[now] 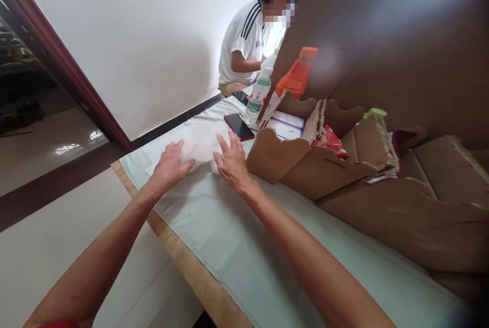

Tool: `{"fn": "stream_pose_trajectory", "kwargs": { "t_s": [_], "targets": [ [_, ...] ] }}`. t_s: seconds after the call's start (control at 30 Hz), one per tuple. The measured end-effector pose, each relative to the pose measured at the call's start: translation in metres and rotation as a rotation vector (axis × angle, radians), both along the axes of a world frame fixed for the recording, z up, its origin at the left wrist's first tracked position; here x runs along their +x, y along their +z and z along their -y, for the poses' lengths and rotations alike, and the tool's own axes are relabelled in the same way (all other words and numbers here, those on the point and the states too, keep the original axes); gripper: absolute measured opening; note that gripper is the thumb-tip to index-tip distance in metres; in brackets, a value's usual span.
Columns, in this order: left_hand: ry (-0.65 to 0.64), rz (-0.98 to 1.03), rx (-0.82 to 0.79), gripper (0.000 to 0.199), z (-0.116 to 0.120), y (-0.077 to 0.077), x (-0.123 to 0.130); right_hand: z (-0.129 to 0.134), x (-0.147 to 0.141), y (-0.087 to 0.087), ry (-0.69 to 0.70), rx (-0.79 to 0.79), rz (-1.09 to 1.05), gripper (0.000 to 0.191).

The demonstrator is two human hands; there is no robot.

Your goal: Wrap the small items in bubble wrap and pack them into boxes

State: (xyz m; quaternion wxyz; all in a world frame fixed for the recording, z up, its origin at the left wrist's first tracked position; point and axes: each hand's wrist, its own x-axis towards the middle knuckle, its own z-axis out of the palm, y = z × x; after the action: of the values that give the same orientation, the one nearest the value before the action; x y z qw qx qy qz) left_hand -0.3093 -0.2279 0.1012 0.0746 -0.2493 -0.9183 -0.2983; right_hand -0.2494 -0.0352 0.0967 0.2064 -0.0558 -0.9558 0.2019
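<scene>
A crumpled, whitish translucent plastic bag (pixel 200 142) lies on the cloth-covered table between my two hands. My left hand (pixel 172 165) rests at its left side, fingers apart, with the thumb against the plastic. On the right side, my right hand (pixel 232 162) has its fingers spread and touches or hovers just over the bag's edge; I cannot tell which. Neither hand visibly grips it. Just beyond my right hand lies a dark phone (pixel 239 127) with a red edge.
Cardboard bins (pixel 278 152) with packets line the table's right side, before a tall cardboard panel (pixel 401 48). A clear bottle (pixel 259 96) and an orange-capped bottle (pixel 294 76) stand behind the phone. A person (pixel 244 37) in a white shirt sits at the far end.
</scene>
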Motion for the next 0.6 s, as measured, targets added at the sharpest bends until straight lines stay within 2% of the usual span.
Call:
{"fn": "stream_pose_trajectory", "kwargs": {
  "t_s": [0.07, 0.13, 0.23, 0.37, 0.43, 0.5, 0.53, 0.6],
  "targets": [
    [0.034, 0.006, -0.012, 0.066, 0.006, -0.002, 0.004, -0.007, 0.007, -0.014, 0.023, 0.027, 0.049, 0.054],
    [0.057, -0.014, -0.031, 0.06, 0.016, 0.004, 0.013, -0.011, 0.011, -0.025, 0.053, 0.042, 0.13, 0.048],
    [0.092, -0.076, -0.027, 0.054, 0.034, 0.024, 0.025, -0.013, 0.008, -0.032, 0.074, 0.034, 0.184, 0.039],
    [0.24, -0.221, 0.068, 0.052, 0.046, 0.049, 0.028, -0.008, 0.008, -0.031, 0.056, 0.014, 0.168, 0.044],
    [0.251, -0.307, 0.125, 0.051, 0.039, 0.054, 0.024, -0.004, 0.019, -0.031, 0.043, 0.007, 0.151, 0.047],
    [0.253, -0.39, 0.157, 0.05, 0.021, 0.052, 0.018, -0.001, 0.036, -0.03, 0.044, -0.002, 0.122, 0.046],
    [0.241, -0.402, 0.127, 0.051, 0.01, 0.048, 0.015, 0.001, 0.047, -0.028, 0.055, -0.004, 0.105, 0.045],
    [0.116, -0.32, -0.084, 0.053, -0.015, 0.037, 0.01, 0.002, 0.073, -0.024, 0.095, -0.004, 0.073, 0.04]
  ]
}}
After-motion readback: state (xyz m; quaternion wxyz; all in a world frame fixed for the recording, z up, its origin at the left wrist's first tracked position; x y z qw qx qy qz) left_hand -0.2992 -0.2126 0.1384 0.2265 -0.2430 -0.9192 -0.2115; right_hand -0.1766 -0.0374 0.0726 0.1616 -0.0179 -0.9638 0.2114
